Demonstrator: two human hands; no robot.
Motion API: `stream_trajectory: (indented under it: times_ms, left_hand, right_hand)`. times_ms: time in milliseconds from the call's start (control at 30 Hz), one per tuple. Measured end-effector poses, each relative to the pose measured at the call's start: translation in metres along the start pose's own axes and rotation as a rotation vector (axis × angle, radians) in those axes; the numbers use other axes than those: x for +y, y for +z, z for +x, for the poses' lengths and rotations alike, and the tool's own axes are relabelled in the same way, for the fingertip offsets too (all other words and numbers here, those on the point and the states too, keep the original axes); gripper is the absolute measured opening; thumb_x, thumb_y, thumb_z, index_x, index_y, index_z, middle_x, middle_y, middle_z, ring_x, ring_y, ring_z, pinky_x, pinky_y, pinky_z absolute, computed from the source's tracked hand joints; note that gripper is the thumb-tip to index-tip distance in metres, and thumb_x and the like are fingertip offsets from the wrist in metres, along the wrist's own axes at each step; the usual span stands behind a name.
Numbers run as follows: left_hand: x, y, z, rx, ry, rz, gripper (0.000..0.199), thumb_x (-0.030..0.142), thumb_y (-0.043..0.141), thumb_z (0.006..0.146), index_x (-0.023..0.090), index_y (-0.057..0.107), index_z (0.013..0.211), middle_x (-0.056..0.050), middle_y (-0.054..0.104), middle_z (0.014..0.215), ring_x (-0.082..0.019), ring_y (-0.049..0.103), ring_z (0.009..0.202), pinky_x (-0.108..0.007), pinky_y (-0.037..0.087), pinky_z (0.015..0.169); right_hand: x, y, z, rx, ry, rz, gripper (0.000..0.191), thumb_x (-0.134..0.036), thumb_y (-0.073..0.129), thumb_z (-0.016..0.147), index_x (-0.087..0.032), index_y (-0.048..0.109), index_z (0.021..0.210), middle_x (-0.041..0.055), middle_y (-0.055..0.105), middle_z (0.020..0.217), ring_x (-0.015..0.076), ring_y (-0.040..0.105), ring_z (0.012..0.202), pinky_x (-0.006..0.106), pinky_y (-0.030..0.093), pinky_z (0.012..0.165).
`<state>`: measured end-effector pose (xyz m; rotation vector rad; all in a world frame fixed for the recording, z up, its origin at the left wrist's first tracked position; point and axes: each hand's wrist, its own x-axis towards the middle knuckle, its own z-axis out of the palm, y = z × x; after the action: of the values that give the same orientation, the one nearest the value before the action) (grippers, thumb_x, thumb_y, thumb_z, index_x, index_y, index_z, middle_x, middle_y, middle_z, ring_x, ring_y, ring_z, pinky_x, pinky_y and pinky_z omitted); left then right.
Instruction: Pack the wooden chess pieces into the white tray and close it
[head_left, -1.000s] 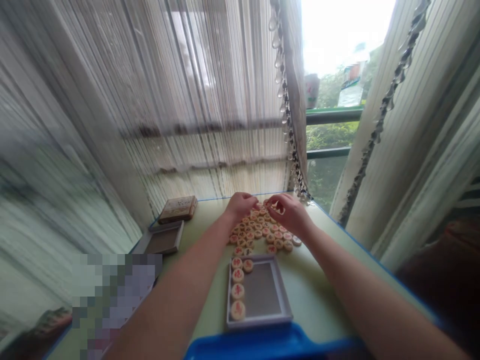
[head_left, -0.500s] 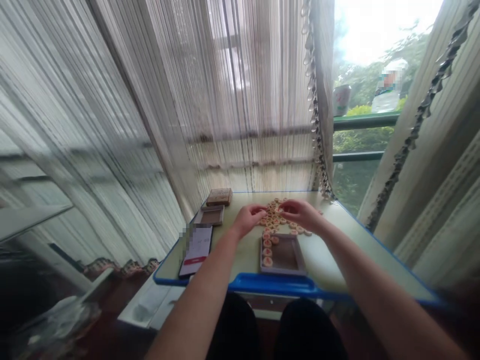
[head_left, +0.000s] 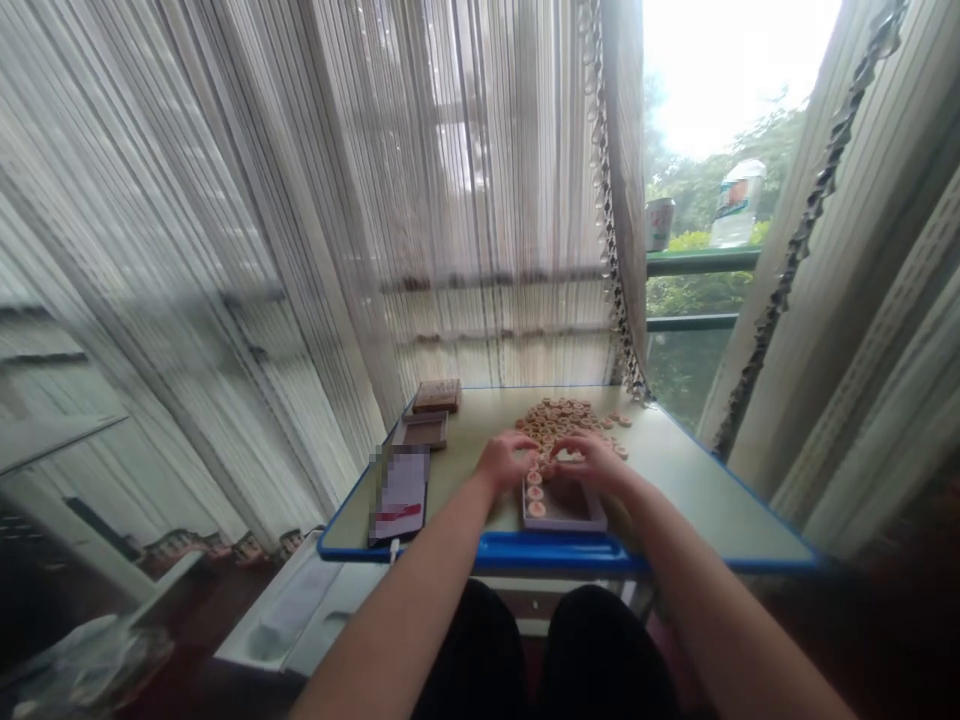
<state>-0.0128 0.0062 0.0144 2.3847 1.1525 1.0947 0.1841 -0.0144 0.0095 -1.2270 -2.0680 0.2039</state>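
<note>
Round wooden xiangqi pieces point(head_left: 559, 412) lie in a loose heap at the middle of the table. In front of the heap stands a shallow box tray point(head_left: 564, 524), where pieces with red markings point(head_left: 535, 493) form a column along the left wall. My left hand point(head_left: 508, 460) is at the tray's far left corner, fingers curled together; whatever is at its fingertips is hidden. Over the tray's far edge, my right hand point(head_left: 589, 460) pinches with thumb and fingers at a xiangqi piece point(head_left: 547, 470), close to the left fingertips.
On the table's left side lie a phone point(head_left: 403, 492) with a white cable, a second shallow tray point(head_left: 425, 431) and a brown box point(head_left: 437, 395). A blue rim point(head_left: 551, 549) edges the table's front. String curtains point(head_left: 495, 200) hang behind; a can and a bottle stand at the window.
Both hands have come back from the heap toward me, to the tray's far edge. The right hand has brought a piece to the tray. The camera view has shifted slightly.
</note>
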Motion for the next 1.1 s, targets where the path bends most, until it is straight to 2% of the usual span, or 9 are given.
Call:
stream_trajectory:
  times_ms: [100,267,433,633,733,933,1100]
  left_hand:
    - [0.002,0.001,0.0,0.031,-0.002,0.012,0.017,0.016,0.057,0.069,0.019,0.071,0.079,-0.004,0.068,0.089,-0.018,0.058,0.093,-0.031,0.042,0.092]
    - [0.0,0.002,0.0,-0.016,0.008,0.011,0.018,0.014,0.056,0.068,0.02,0.072,0.072,-0.003,0.068,0.086,-0.018,0.057,0.092,-0.031,0.042,0.091]
    - [-0.001,0.002,0.0,-0.047,0.019,0.001,0.018,0.02,0.056,0.071,0.021,0.073,0.076,-0.004,0.066,0.09,-0.019,0.055,0.095,-0.031,0.041,0.091]
    - [-0.001,0.001,0.0,-0.061,0.012,0.014,0.018,0.021,0.056,0.072,0.021,0.073,0.077,-0.003,0.065,0.092,-0.018,0.055,0.096,-0.029,0.04,0.092]
    - [-0.002,0.0,0.001,-0.039,0.0,0.055,0.019,0.02,0.054,0.073,0.02,0.073,0.075,-0.003,0.066,0.09,-0.017,0.055,0.095,-0.028,0.041,0.091]
    - [-0.011,0.0,0.003,0.088,-0.054,0.203,0.023,0.016,0.047,0.077,0.017,0.07,0.076,-0.004,0.067,0.085,-0.016,0.058,0.087,-0.028,0.043,0.087]
    - [-0.017,0.003,0.004,0.124,-0.112,0.257,0.023,0.016,0.045,0.08,0.015,0.069,0.081,-0.007,0.068,0.087,-0.017,0.059,0.086,-0.028,0.044,0.084]
  right_hand:
    - [0.001,0.003,0.002,-0.058,-0.01,-0.005,0.018,-0.033,0.067,0.067,-0.026,0.072,0.082,0.0039,0.056,0.08,0.0197,0.053,0.083,0.035,0.04,0.08]
    - [0.0,0.005,0.002,-0.091,0.014,0.003,0.021,-0.032,0.067,0.067,-0.026,0.072,0.086,0.0044,0.055,0.082,0.0189,0.053,0.08,0.033,0.042,0.076]
    - [-0.001,0.004,0.001,-0.09,0.017,0.014,0.025,-0.03,0.067,0.067,-0.024,0.071,0.09,0.005,0.055,0.084,0.019,0.053,0.082,0.031,0.042,0.076]
    - [-0.002,0.004,0.0,-0.1,0.006,0.019,0.019,-0.027,0.065,0.068,-0.024,0.071,0.086,0.004,0.056,0.083,0.0176,0.053,0.081,0.031,0.042,0.077]
    - [-0.001,0.004,0.0,-0.097,-0.005,0.012,0.02,-0.027,0.065,0.067,-0.023,0.07,0.086,0.0034,0.057,0.082,0.0173,0.053,0.08,0.03,0.042,0.075]
    - [0.004,0.003,0.0,-0.071,0.033,0.019,0.023,-0.03,0.065,0.065,-0.02,0.068,0.086,0.0039,0.059,0.082,0.0171,0.053,0.077,0.028,0.042,0.07]
    - [0.012,0.002,0.0,0.021,0.039,0.052,0.017,-0.024,0.057,0.07,-0.02,0.068,0.082,0.0023,0.056,0.076,0.0149,0.051,0.07,0.027,0.041,0.066]
